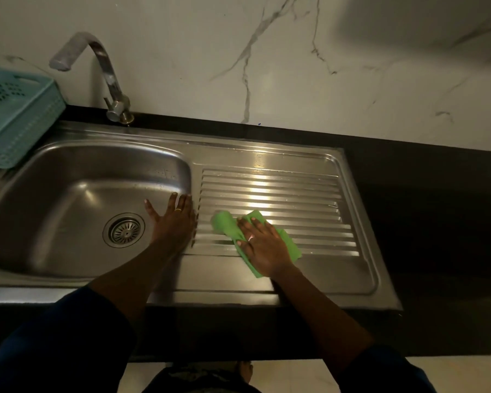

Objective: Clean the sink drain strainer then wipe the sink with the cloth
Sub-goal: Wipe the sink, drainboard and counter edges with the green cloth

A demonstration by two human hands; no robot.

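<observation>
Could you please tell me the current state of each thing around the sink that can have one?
drain strainer: seated in the drain of the basin.
right hand: flat on the green cloth, fingers straight.
green cloth: lying on the ribbed drainboard, pressed under the right hand.
left hand: flat on the rim between basin and drainboard, holding nothing.
faucet: no water running.

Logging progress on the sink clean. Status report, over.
Left hand flat on sink rim, holding nothing. Right hand pressing green cloth on ribbed drainboard. Strainer seated in drain. Nothing blocking the cloth.
</observation>
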